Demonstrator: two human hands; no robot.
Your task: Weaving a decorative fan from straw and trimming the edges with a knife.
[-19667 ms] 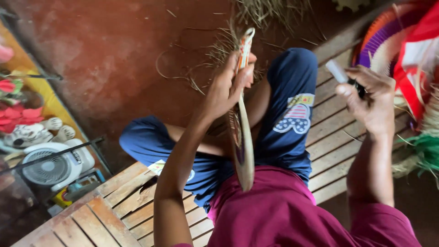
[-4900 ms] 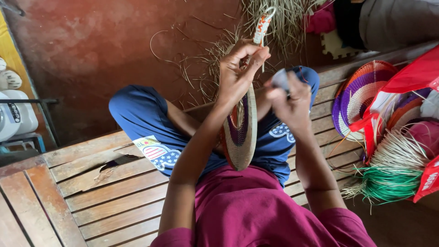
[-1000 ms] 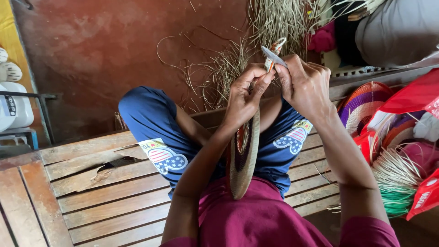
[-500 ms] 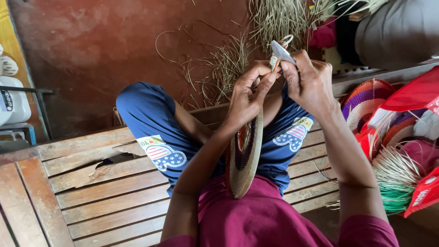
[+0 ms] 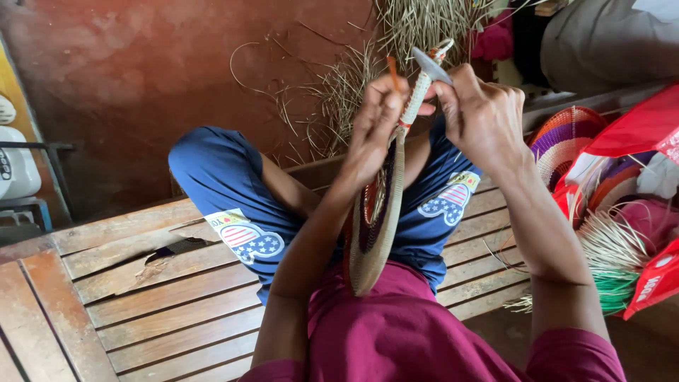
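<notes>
A round woven coil mat, tan with red and dark rings, stands on edge over my lap. My left hand grips its upper rim, with an orange strand between the fingers. My right hand pinches a thin grey tool at the coil's loose end, right beside the left hand. Both hands are raised above my crossed legs in blue shorts.
I sit on a slatted wooden bench with a broken slat. Dry grass bundles lie ahead. Finished colourful mats, red bags and green-tipped straw are piled at right. A white appliance stands at left.
Over the last second my hands stayed together at the coil's top end; the right hand shifted the grey tool slightly. Earlier, that hand was held apart at the right.
</notes>
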